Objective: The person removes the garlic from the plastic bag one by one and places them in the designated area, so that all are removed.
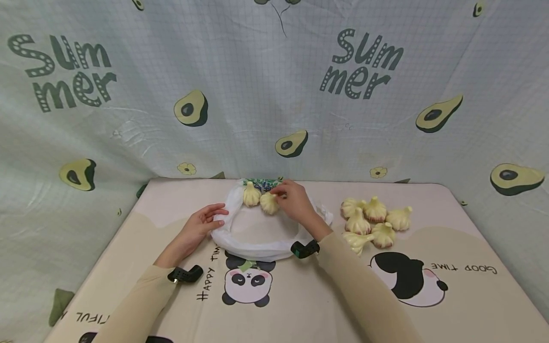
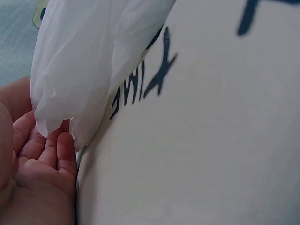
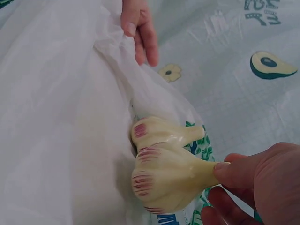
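My right hand point(image 1: 296, 202) pinches a garlic bulb point(image 3: 168, 180) by its stem, thumb and fingers at the stem's end. Close beside that bulb, a second garlic bulb point(image 1: 251, 194) lies at the far side of a white plastic bag point(image 1: 257, 250). The bag is spread with its mouth wide, its rim forming a ring, and green and blue print shows at its far edge. At the left rim rests my left hand point(image 1: 203, 223), fingers loosely extended against the plastic. The left wrist view shows its fingertips partly covered by the bag.
Several more garlic bulbs point(image 1: 375, 209) sit in a cluster on the table to the right of the bag. The table mat point(image 1: 309, 295) carries panda and dog prints with lettering. Behind the table hangs a curtain point(image 1: 240, 71) with avocado prints.
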Available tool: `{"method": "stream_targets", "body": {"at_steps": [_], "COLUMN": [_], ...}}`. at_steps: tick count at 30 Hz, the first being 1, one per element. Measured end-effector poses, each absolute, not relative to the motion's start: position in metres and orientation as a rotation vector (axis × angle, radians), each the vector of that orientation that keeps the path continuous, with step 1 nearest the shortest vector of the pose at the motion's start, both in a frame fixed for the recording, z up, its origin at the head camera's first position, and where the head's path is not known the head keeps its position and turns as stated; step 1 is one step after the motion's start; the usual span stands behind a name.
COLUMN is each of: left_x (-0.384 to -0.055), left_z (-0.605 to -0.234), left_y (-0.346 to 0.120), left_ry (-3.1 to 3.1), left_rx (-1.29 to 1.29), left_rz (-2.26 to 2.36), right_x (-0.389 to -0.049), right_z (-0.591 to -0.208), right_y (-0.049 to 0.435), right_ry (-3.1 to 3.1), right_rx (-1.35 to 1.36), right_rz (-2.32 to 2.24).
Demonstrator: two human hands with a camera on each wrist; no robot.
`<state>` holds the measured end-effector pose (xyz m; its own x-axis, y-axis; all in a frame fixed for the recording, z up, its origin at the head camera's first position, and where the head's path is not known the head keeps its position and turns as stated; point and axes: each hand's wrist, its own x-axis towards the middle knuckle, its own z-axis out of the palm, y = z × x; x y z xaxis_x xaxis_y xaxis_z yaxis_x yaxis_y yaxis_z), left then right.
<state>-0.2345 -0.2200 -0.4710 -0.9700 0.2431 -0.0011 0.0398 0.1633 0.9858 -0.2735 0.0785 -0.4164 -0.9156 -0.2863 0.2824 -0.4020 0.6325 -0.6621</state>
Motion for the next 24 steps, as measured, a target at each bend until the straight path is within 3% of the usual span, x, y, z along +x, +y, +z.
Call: {"method": "stream_targets", "body": {"at_steps": [24], "left_x": [-0.235], "left_z": [-0.471], "left_y": [-0.221], "left_ry": [2.270], "left_rx": [0.254], "left_rz": [1.913], "right_x": [-0.239], "right_z": [-0.389], "right_y": [0.128], "right_ry": [-2.557], "right_rx": [0.618], "right_rz": [1.375]}}
